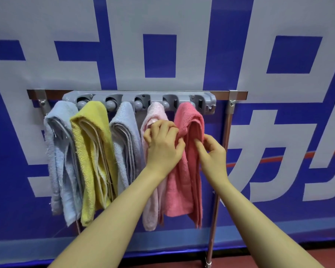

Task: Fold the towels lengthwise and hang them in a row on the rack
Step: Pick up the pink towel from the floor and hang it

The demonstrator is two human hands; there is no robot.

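Against blue-white banner (182, 55), both hands' grip pinching coral towel (184, 171), red floor (278, 254).

Five folded towels hang in a row from the grey rack (139, 95), each one caught at its top in a clip. From the left I see a light blue towel (60, 151), a yellow towel (93, 151), a second light blue towel (124, 144), a pale pink towel (153, 206) and a coral pink towel (184, 186). They hang close together, their layered edges facing me, and the coral one hangs last on the right.
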